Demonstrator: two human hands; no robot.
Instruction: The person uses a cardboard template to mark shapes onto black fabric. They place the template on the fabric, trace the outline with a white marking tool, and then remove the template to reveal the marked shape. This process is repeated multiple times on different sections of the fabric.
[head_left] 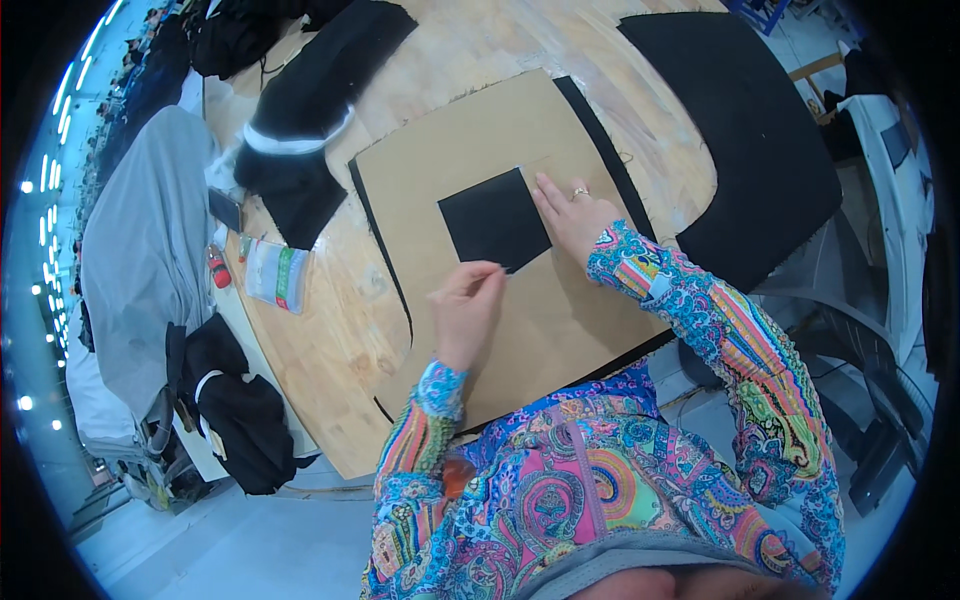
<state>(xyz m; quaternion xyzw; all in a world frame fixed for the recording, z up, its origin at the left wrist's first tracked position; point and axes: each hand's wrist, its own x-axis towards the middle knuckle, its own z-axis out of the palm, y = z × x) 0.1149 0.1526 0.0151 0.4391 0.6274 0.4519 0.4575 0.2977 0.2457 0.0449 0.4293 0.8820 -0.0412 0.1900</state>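
Observation:
A brown card template [400, 200] lies on black fabric [610, 150], which sticks out along its edges. Through a four-sided opening in the card, a black patch [495, 220] shows. My right hand [578, 215], with a ring on one finger, rests with fingers stretched out on the card along the right side of the opening. At the opening's lower corner, my left hand [468, 312] has its fingertips pinched together. Whatever is between them is too small to make out.
Black fabric pieces lie on the wooden table [320, 350] at right [740, 130] and upper left [330, 70]. Near the left edge are a clear plastic packet [275, 273], a phone [225, 210] and a small red item [219, 267]. A dark chair [850, 350] stands at right.

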